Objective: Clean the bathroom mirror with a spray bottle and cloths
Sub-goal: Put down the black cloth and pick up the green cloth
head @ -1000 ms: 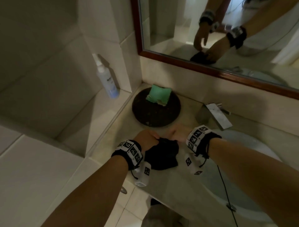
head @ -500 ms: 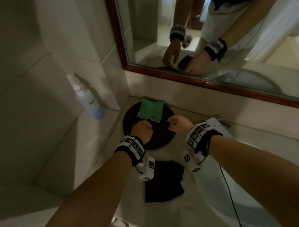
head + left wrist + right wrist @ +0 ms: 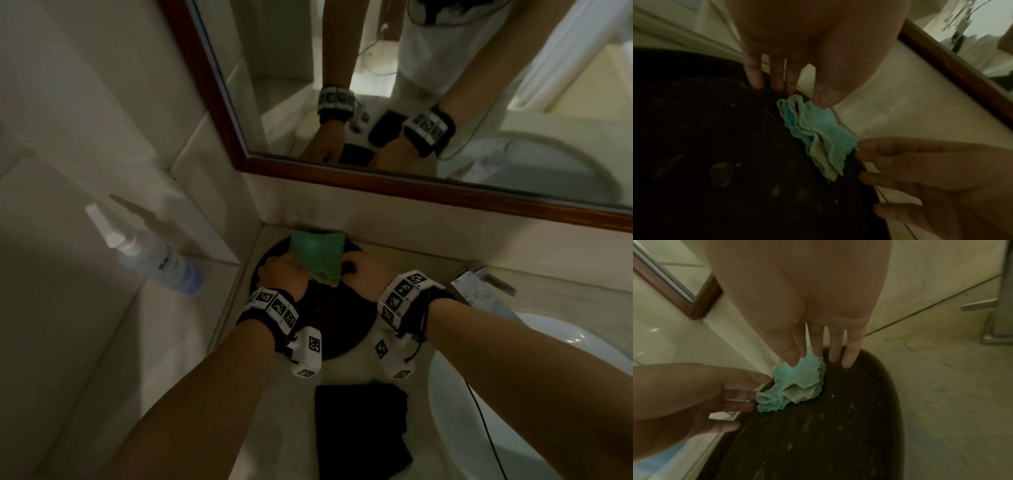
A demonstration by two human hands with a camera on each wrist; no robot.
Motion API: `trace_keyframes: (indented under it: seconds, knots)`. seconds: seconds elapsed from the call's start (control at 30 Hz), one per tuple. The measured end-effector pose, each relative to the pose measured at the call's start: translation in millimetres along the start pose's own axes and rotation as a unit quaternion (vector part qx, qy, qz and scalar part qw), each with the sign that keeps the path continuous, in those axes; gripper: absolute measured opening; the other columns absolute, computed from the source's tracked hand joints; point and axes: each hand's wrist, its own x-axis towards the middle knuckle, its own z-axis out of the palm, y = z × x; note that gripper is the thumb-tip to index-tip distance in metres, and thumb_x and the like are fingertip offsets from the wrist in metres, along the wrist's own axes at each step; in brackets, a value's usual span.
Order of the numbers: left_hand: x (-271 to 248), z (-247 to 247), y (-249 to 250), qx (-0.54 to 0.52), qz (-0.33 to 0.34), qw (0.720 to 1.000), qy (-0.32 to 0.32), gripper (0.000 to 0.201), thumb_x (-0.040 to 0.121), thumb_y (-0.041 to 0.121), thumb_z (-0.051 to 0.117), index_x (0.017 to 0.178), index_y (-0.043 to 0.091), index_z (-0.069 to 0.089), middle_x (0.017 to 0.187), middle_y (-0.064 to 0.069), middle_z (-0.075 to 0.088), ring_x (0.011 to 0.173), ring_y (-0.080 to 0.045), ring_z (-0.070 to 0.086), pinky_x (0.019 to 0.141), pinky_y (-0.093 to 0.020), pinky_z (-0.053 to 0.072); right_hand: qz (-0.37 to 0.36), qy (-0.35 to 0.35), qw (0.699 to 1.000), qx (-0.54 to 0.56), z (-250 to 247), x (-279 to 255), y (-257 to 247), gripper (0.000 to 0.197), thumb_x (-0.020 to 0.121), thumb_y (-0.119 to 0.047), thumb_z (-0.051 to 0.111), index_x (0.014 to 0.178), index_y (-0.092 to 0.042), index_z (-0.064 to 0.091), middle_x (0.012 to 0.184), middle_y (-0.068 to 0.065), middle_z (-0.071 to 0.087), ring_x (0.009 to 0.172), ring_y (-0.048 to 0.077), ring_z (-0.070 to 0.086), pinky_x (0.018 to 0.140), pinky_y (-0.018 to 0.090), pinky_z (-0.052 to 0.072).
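Observation:
A folded green cloth [image 3: 317,257] lies at the far edge of a dark round tray [image 3: 342,318]. My left hand [image 3: 291,263] reaches its left side, and in the left wrist view that hand [image 3: 793,94] has straight fingers with the thumb tip on the cloth [image 3: 818,134]. My right hand [image 3: 349,267] is at the cloth's right side. In the right wrist view it [image 3: 818,358] touches the cloth [image 3: 797,382] with thumb and forefinger tips. A black cloth [image 3: 359,428] lies folded on the counter near me. The spray bottle [image 3: 154,253] stands on the left ledge.
The wood-framed mirror [image 3: 411,85] hangs above the counter's back wall. A white basin [image 3: 513,377] and a metal faucet [image 3: 479,284] are to the right. A tiled wall closes the left side.
Both hands have let go of the black cloth, which stays on the counter, and moved forward onto the green cloth on the tray. The view has tilted closer to the mirror.

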Motion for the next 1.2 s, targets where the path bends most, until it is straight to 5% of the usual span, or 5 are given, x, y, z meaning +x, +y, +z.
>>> trace_keyframes:
  seconds: [0.27, 0.53, 0.73, 0.9, 1.2]
  knots:
    - [17.7, 8.4, -6.5, 0.028, -0.007, 1.000, -0.007, 0.035, 0.093, 0.032, 0.052, 0.125, 0.023, 0.065, 0.136, -0.016, 0.053, 0.118, -0.037, 0.053, 0.098, -0.047, 0.050, -0.013, -0.005, 1.000, -0.013, 4.9, 2.8, 2.4, 0.030, 0.095, -0.016, 0.057, 0.123, -0.009, 0.065, 0.125, 0.012, 0.063, 0.109, 0.026, 0.059, 0.082, 0.021, 0.039]
    - [22.8, 7.4, -5.8, 0.009, 0.009, 1.000, 0.016, 0.026, 0.089, 0.013, 0.060, 0.114, 0.016, 0.066, 0.125, -0.014, 0.062, 0.110, -0.033, 0.059, 0.091, -0.036, 0.051, -0.004, -0.023, 0.999, -0.023, -1.7, 0.7, 9.4, 0.036, 0.095, -0.015, 0.056, 0.131, -0.016, 0.059, 0.131, 0.007, 0.060, 0.111, 0.022, 0.057, 0.068, 0.011, 0.030]
    - [4.1, 2.5, 13.4, -0.091, 0.053, 0.993, 0.056, 0.023, 0.087, -0.005, 0.048, 0.090, 0.011, 0.065, 0.107, -0.017, 0.066, 0.096, -0.034, 0.062, 0.074, -0.032, 0.048, 0.028, -0.017, 0.999, -0.010, -6.9, -3.0, 13.4, 0.038, 0.093, -0.018, 0.058, 0.131, -0.021, 0.058, 0.129, 0.009, 0.061, 0.110, 0.024, 0.059, 0.089, 0.029, 0.048]
    - [-17.5, -6.8, 39.2, -0.138, 0.085, 0.984, 0.075, 0.021, 0.087, -0.007, 0.049, 0.084, 0.010, 0.062, 0.080, -0.003, 0.058, 0.064, -0.012, 0.049, 0.056, -0.022, 0.036, 0.052, -0.001, 0.998, 0.028, -18.8, -11.4, 10.5, 0.045, 0.092, -0.016, 0.059, 0.136, -0.021, 0.054, 0.135, 0.004, 0.057, 0.121, 0.023, 0.056, 0.102, 0.034, 0.045]
    - [-79.9, -30.2, 86.7, -0.161, 0.188, 0.967, 0.059, 0.036, 0.083, -0.010, 0.052, 0.064, 0.020, 0.057, 0.084, -0.010, 0.066, 0.075, -0.023, 0.058, 0.069, -0.030, 0.052, 0.015, 0.041, 0.999, 0.030, -64.8, -58.4, 1.4, 0.051, 0.092, -0.013, 0.057, 0.142, -0.017, 0.045, 0.137, 0.002, 0.054, 0.124, 0.020, 0.053, 0.089, 0.019, 0.038]
